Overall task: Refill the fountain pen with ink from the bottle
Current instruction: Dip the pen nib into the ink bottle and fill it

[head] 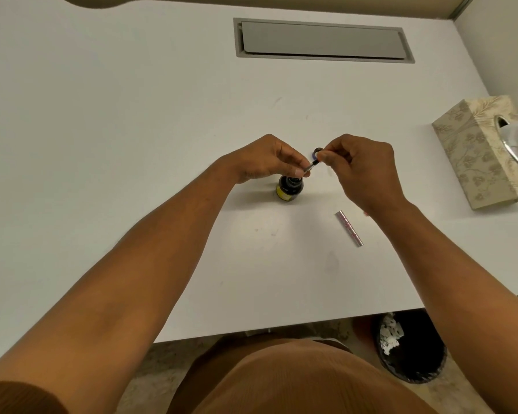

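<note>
A small dark ink bottle (289, 189) with a yellow label stands open on the white desk (132, 115). Just above it, both hands hold the thin inner part of the fountain pen (311, 165), tilted. My left hand (266, 158) pinches its lower end right over the bottle's mouth. My right hand (359, 165) pinches its upper end. A small dark round bottle cap (317, 150) lies on the desk just behind the fingers. The silver pen barrel (349, 229) with pink markings lies on the desk to the right of the bottle.
A patterned tissue box (488, 150) stands at the desk's right edge. A grey cable hatch (323, 40) is set into the desk at the back. Below the desk's front edge a black waste bin (413, 351) holds crumpled paper.
</note>
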